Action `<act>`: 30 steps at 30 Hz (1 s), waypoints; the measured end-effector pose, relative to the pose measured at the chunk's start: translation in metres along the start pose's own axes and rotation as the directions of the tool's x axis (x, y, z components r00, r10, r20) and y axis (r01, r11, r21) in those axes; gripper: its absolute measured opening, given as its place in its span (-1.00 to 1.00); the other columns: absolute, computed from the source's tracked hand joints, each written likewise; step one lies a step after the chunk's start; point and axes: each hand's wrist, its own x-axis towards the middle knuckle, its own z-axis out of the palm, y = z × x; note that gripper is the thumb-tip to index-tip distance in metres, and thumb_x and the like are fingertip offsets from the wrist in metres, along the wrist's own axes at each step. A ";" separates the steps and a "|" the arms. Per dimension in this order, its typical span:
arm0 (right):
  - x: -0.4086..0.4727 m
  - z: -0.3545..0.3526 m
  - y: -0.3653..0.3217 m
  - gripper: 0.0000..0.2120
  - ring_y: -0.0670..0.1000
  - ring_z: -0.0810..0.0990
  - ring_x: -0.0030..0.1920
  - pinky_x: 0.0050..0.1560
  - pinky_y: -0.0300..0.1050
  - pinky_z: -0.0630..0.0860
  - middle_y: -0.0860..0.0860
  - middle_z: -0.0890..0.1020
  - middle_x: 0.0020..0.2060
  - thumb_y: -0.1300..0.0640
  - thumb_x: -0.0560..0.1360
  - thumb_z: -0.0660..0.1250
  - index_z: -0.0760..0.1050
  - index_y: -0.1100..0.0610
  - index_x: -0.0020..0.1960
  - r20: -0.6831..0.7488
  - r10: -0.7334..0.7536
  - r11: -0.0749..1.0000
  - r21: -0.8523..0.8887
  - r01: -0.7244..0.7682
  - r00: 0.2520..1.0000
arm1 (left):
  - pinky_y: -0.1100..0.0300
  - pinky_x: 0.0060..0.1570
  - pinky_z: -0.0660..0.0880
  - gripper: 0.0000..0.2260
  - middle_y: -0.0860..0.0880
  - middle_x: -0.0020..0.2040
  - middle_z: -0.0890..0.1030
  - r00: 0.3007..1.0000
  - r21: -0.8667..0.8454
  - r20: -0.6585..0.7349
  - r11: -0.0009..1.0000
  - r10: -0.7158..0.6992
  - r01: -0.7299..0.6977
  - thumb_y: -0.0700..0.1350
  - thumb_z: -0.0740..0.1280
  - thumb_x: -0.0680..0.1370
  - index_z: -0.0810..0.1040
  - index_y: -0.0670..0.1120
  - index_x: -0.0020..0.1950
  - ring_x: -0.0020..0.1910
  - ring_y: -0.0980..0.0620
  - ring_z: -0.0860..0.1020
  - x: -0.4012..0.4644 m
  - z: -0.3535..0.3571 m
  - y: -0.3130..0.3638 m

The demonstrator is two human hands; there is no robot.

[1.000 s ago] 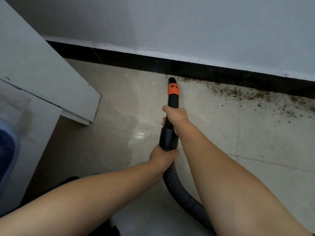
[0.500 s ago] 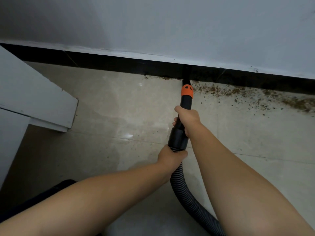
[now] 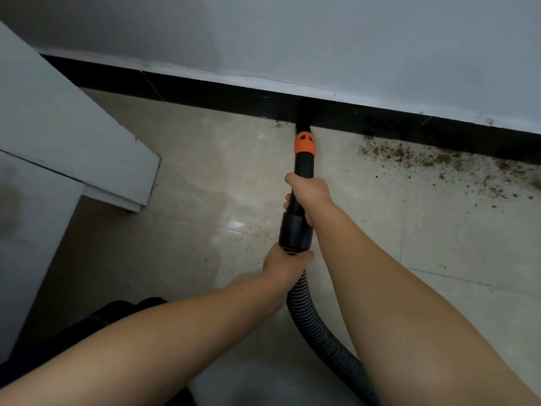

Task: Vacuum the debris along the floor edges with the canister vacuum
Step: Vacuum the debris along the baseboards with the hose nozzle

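Note:
A black vacuum nozzle (image 3: 303, 159) with an orange collar points away from me, its tip against the black baseboard (image 3: 228, 98). My right hand (image 3: 310, 191) grips the black tube just behind the collar. My left hand (image 3: 285, 266) grips the ribbed grey hose (image 3: 316, 326) where it meets the black cuff. Brown debris (image 3: 433, 162) lies scattered on the beige tiles along the baseboard to the right of the nozzle. A few specks (image 3: 278, 124) sit just left of the tip. The canister itself is out of sight.
A white furniture piece (image 3: 82, 142) with a projecting corner stands at the left, close to the nozzle's path. A white wall (image 3: 322, 39) rises above the baseboard. Dark fabric (image 3: 123, 315) shows at the bottom left under my left arm.
The nozzle tip has pushed forward against the baseboard. The debris right beside the tip is gone, leaving a bare stretch before the remaining scatter on the right.

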 end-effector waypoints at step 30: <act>0.003 -0.063 0.005 -0.84 0.01 0.47 -0.50 -0.44 -0.16 0.47 0.08 0.50 -0.42 0.16 0.45 0.33 0.38 0.18 -0.05 -0.145 0.011 0.997 0.075 0.000 0.989 | 0.11 -0.04 0.48 -0.69 -0.19 0.11 0.60 0.994 0.148 0.110 0.989 -0.007 -0.009 -0.21 0.36 0.48 0.51 -0.18 0.22 0.08 -0.14 0.56 -0.008 0.045 0.006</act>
